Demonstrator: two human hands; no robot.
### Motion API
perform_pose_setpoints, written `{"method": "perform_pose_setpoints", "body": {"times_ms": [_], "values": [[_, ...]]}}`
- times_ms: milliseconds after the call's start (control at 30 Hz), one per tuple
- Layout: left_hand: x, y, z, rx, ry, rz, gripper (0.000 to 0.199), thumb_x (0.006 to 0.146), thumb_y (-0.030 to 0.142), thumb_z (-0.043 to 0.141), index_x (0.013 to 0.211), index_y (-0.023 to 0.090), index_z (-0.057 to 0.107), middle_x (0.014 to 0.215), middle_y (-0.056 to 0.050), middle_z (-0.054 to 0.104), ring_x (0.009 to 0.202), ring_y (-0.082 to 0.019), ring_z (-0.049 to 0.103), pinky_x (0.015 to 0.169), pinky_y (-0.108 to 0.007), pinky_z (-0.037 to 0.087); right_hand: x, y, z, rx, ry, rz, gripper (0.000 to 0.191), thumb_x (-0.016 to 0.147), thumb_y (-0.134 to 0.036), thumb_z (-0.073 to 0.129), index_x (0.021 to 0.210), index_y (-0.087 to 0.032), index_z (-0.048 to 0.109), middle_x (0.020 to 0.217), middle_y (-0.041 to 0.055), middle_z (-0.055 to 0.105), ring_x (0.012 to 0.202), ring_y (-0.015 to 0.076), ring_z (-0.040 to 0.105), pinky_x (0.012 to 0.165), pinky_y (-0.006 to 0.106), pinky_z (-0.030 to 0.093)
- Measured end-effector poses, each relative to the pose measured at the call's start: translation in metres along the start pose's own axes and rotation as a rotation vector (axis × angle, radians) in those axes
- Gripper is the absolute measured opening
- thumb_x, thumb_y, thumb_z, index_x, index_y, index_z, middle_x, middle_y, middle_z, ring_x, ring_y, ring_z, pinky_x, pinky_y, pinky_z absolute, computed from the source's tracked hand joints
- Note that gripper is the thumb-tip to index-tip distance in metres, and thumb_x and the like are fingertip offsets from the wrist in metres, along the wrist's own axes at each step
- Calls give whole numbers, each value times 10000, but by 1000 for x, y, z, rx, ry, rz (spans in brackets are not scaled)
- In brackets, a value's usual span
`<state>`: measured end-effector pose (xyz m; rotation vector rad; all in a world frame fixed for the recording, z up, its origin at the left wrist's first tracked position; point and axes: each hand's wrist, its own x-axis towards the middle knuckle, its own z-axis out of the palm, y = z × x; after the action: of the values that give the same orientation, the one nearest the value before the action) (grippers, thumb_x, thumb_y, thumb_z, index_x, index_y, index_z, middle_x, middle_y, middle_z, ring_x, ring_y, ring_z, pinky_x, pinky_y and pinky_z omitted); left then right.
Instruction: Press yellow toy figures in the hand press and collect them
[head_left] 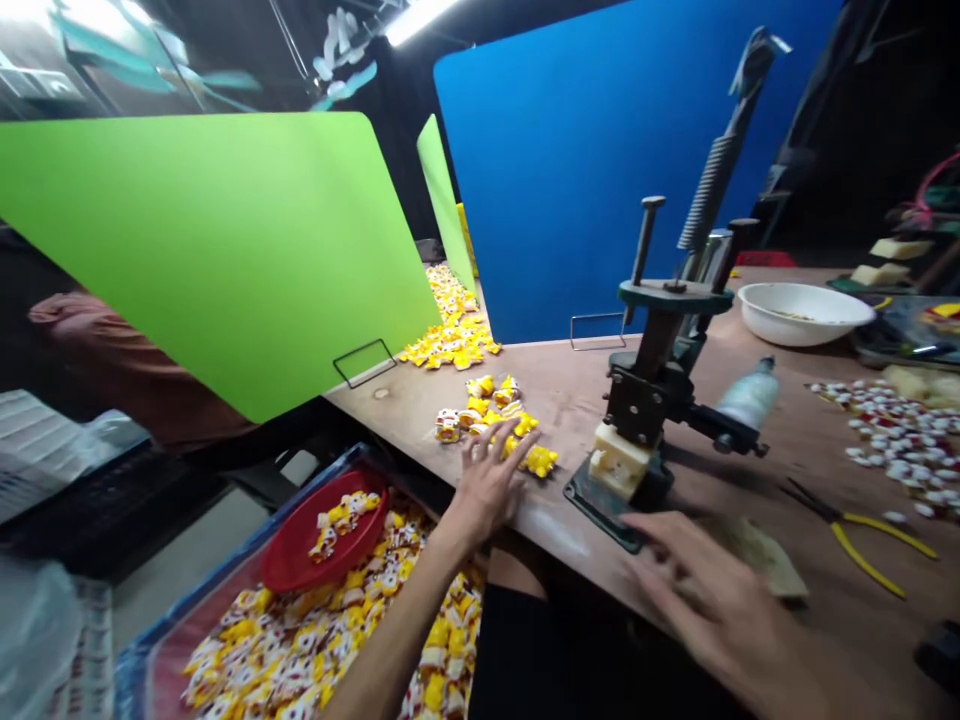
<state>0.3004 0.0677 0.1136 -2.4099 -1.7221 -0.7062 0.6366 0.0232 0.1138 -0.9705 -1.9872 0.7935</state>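
Observation:
Beside the table's front edge, my left hand (487, 485) reaches with fingers spread over a small group of yellow and white plastic figure pieces (541, 460). Its fingertips are at the nearest pieces; I cannot tell whether they touch. My right hand (705, 590), slightly blurred, is low at the front corner of a hand press (652, 380), fingers apart and nothing visible in them. A cream-coloured block fixture (619, 462) sits on the press base under its ram. Partly behind my right hand lies a flat beige piece (765, 560).
Below the table, a blue-rimmed bin (225, 560) holds many pieces and a red bowl (322, 545). Green (210, 240) and blue (555, 180) partitions stand behind. Yellow-handled pliers (862, 540), small white pieces (907, 450) and a white bowl (802, 315) are at right.

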Motion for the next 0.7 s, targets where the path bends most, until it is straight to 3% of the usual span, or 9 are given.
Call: {"method": "perform_pose_setpoints", "body": {"times_ms": [100,167,233,300,367,433,567,700], "values": [[26,1,3,-42,-178,130,517,967,32,528,1393,280,683,1556,-83,656,1573,-305,469,1382,-617,137,24,-11,39,-200,-61,-69,351,1129,-371,530,1444,-346,684,1425,84,682,1224,269,749,1010,383,667],[32,3,0,-216,-170,115,398,985,73,552,1299,257,712,1466,-94,713,1523,-291,533,1393,-604,136,25,-6,47,-196,-42,-61,333,1143,-361,500,1414,-335,691,1421,78,685,1252,254,740,1042,364,652],[27,10,-7,-525,-52,-39,333,961,197,695,1291,240,706,1417,-116,728,1444,-321,602,1359,-603,257,17,3,40,-131,21,-9,295,1132,-387,536,1357,-322,715,1355,72,724,1201,237,759,981,307,662],[15,25,-15,-991,27,-280,371,952,358,748,1290,214,697,1336,-135,747,1289,-336,693,1216,-568,472,8,8,23,-66,106,75,268,1099,-426,612,1305,-307,734,1243,61,773,1090,225,789,881,261,671],[2,48,-21,-1488,-73,-476,381,973,449,705,1231,169,711,1182,-143,764,1059,-296,753,980,-464,618,5,2,6,-20,154,156,315,1054,-466,688,1320,-302,731,1190,52,794,1014,222,795,849,262,669],[-9,74,-22,-1831,-254,-566,356,953,419,724,1172,138,722,1045,-122,755,846,-213,727,787,-350,635,10,-14,-5,62,112,208,413,1038,-495,711,1408,-310,694,1264,53,781,1078,227,779,934,291,660],[-23,114,-18,-2027,-372,-697,321,918,326,804,1160,139,703,947,-73,733,712,-133,673,617,-222,576,26,-43,-6,353,-83,283,491,1050,-537,701,1489,-325,642,1417,44,728,1233,215,726,1072,308,610],[-33,133,-13,-2093,-316,-811,296,965,372,781,1101,121,704,941,-69,727,724,-120,680,610,-196,558,20,-39,5,555,-34,406,463,1013,-589,743,1329,-251,719,1265,65,782,1134,215,754,994,304,631]]}}
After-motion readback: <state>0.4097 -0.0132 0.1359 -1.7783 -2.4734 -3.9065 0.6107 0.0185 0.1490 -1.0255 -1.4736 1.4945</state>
